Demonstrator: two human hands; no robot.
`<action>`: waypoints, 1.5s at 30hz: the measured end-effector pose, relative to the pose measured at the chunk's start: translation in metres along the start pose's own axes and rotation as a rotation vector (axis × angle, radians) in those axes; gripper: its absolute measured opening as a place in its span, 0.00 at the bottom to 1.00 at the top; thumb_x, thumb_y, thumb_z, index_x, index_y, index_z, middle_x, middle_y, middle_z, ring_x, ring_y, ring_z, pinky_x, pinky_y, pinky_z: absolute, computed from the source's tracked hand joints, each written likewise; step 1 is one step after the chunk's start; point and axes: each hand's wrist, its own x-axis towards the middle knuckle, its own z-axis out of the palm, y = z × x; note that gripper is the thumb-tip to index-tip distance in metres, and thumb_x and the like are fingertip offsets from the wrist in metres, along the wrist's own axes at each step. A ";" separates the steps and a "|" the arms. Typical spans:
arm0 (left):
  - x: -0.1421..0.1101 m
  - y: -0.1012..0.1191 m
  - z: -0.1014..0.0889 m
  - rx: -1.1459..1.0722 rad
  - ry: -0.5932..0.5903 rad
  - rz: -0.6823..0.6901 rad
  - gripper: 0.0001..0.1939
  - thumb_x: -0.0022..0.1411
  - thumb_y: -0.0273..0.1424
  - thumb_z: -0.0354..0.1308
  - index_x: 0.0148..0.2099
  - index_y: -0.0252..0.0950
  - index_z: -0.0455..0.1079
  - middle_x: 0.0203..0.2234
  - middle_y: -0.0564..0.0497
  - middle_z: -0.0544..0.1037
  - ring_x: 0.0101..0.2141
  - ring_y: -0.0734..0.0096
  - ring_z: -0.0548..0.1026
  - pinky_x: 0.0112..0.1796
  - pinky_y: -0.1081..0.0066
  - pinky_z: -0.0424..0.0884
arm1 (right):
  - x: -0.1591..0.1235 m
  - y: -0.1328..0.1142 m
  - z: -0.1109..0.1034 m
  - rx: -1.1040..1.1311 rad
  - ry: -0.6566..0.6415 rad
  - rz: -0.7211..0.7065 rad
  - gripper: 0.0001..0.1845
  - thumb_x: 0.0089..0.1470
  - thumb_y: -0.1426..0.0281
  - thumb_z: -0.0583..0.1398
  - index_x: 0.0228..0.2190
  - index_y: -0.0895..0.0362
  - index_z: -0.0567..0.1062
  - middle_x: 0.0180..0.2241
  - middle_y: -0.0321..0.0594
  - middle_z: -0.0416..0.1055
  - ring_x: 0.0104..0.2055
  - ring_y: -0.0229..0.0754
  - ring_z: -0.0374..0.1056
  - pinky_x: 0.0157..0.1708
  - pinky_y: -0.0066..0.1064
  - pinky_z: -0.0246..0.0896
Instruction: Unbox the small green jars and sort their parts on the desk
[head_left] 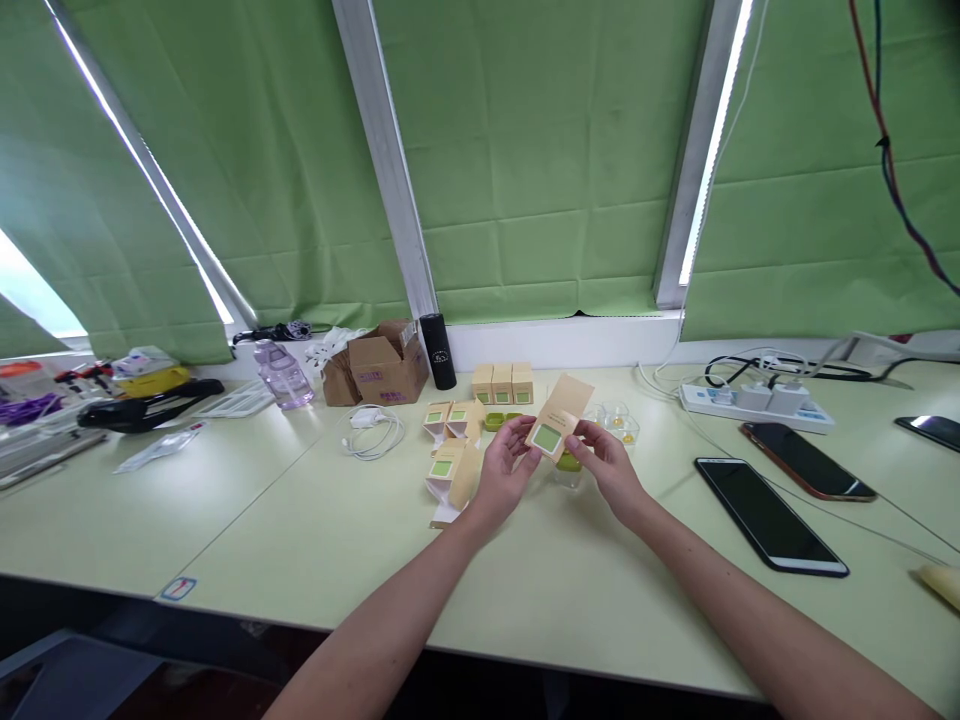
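Note:
Between my two hands is a small tan cardboard box (559, 412) with a green square on its front and its top flap standing up. My left hand (508, 465) grips its left edge, and my right hand (606, 468) pinches its lower right side. Just below it on the table stands a small clear container with green in it (568, 472), partly covered by my right hand. Left of my hands lie several opened tan boxes (453, 470). Behind them, closed tan boxes (502, 384) stand in a row, with green pieces (501, 420) in front. Clear round cups (616, 420) sit beyond my right hand.
An open brown carton (382, 368), a black cylinder (438, 352) and a purple-tinted bottle (283, 375) stand at the back. A white cable with charger (371, 432) lies left. Right are phones (771, 515) and a power strip (757, 405). Green blinds (532, 150) hang behind.

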 end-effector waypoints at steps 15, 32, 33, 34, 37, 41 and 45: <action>-0.002 -0.001 0.001 0.086 0.023 0.009 0.25 0.64 0.39 0.67 0.60 0.37 0.71 0.57 0.38 0.76 0.57 0.52 0.74 0.54 0.60 0.69 | 0.001 -0.003 0.000 0.263 -0.074 0.135 0.28 0.53 0.44 0.66 0.44 0.52 0.79 0.47 0.46 0.80 0.53 0.54 0.73 0.57 0.50 0.67; -0.004 -0.004 -0.003 0.142 -0.014 0.040 0.25 0.66 0.36 0.65 0.64 0.38 0.69 0.59 0.39 0.75 0.60 0.50 0.71 0.57 0.58 0.67 | 0.001 -0.001 0.000 0.282 -0.049 0.141 0.29 0.51 0.44 0.67 0.45 0.52 0.79 0.46 0.46 0.81 0.50 0.55 0.75 0.54 0.49 0.69; -0.005 -0.004 -0.003 0.140 -0.022 0.044 0.26 0.66 0.35 0.65 0.64 0.39 0.69 0.60 0.39 0.74 0.61 0.50 0.71 0.59 0.57 0.67 | 0.001 -0.002 0.000 0.288 -0.048 0.142 0.29 0.51 0.44 0.67 0.45 0.52 0.79 0.47 0.46 0.81 0.50 0.55 0.75 0.55 0.49 0.69; -0.005 -0.003 -0.003 0.132 -0.030 0.049 0.27 0.65 0.35 0.65 0.64 0.39 0.69 0.60 0.39 0.74 0.61 0.50 0.71 0.60 0.56 0.66 | 0.001 -0.002 0.000 0.293 -0.047 0.145 0.30 0.52 0.43 0.67 0.45 0.52 0.79 0.48 0.47 0.80 0.51 0.56 0.75 0.55 0.49 0.69; -0.006 -0.002 -0.003 0.093 -0.048 0.055 0.28 0.63 0.33 0.66 0.65 0.38 0.69 0.61 0.40 0.73 0.62 0.48 0.69 0.63 0.54 0.63 | 0.001 -0.003 0.001 0.316 -0.047 0.157 0.31 0.51 0.43 0.67 0.46 0.52 0.80 0.50 0.48 0.80 0.52 0.56 0.75 0.55 0.49 0.69; -0.007 -0.002 -0.004 0.075 -0.078 0.049 0.30 0.61 0.27 0.63 0.66 0.39 0.67 0.62 0.41 0.73 0.63 0.48 0.68 0.63 0.54 0.63 | 0.001 -0.004 0.001 0.391 -0.052 0.179 0.31 0.49 0.43 0.68 0.45 0.52 0.80 0.50 0.47 0.80 0.53 0.57 0.75 0.58 0.50 0.67; -0.006 -0.002 -0.006 0.143 -0.064 0.056 0.32 0.58 0.23 0.60 0.65 0.39 0.68 0.61 0.43 0.74 0.62 0.48 0.69 0.62 0.55 0.64 | 0.001 -0.005 0.002 0.457 -0.062 0.211 0.29 0.49 0.45 0.70 0.44 0.52 0.81 0.50 0.46 0.80 0.54 0.58 0.75 0.59 0.51 0.65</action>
